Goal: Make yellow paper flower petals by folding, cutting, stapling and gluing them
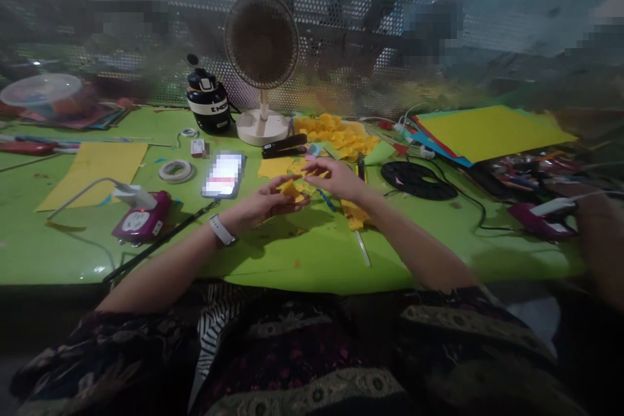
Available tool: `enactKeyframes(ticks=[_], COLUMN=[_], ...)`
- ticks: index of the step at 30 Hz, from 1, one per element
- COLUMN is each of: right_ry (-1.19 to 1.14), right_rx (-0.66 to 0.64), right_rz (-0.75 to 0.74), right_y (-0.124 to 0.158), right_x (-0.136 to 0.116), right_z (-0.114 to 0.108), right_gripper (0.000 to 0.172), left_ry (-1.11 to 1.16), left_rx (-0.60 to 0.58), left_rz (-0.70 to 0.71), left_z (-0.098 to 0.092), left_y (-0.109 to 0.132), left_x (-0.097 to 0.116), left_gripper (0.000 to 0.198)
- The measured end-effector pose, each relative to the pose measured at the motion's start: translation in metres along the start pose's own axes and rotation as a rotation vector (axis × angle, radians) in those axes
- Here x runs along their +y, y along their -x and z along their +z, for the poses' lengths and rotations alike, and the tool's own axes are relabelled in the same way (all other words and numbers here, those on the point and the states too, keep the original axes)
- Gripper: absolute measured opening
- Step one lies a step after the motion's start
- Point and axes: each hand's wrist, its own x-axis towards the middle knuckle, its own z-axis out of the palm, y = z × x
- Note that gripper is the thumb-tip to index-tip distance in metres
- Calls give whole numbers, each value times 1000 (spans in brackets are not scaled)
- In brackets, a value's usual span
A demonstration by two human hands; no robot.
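Loosely curled, left hand [268, 200] pinches paper [292, 190] — right hand [340, 179] half-closed beside it, hold unclear — phone [224, 175] at nine o'clock.

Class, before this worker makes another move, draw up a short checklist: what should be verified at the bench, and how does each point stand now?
1. Left hand has hold of the small yellow paper piece: ok.
2. Right hand has a grip of its own: cannot tell; its fingertips are close to the piece, but the contact is unclear.
3. Black stapler in sight, not covered by the hands: ok.
4. Green tabletop free of scraps near the hands: not ok; yellow scraps lie there.
5. Fan switched off: cannot tell.
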Motion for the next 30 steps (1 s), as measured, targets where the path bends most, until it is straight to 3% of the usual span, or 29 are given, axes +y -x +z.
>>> enactKeyframes(ticks=[2, 3, 5, 9, 14, 17, 19, 21, 25, 30], right_ry=[-16, -25, -37, -122, -181, 28, 347, 565, 707, 851], right_rx=[-81, -96, -37, 120, -116, -79, -30, -139, -322, -411], right_rz=[-147, -191, -216, -81, 82, 79, 124, 151, 152, 168], right_y=[6, 8, 10, 14, 18, 14, 9, 4, -5, -24], right_x=[-18, -23, -27, -18, 1, 15, 25, 35, 42, 39], right_z=[13, 18, 25, 27, 8, -13, -27, -35, -34, -27], right_gripper=[31, 25, 15, 21, 29, 25, 24, 27, 37, 23], left_ry=[-31, -47, -79, -160, -305, -379, -391, -398, -422, -517], left_rx=[-65, -89, -116, -74, 28, 77, 128, 173, 209, 223], left_rz=[-48, -60, -76, -49, -37, -118, -147, -165, -183, -181], left_z=[-2, -3, -4, -6, -7, -4, 0, 3, 9, 9], left_y=[0, 0, -1, -2, -3, -3, -2, -1, 0, 2], left_x=[-2, -4, -5, -3, 2, 1, 0, -2, -3, -4], left_gripper=[50, 42, 26, 26, 31, 27, 22, 19, 50, 59])
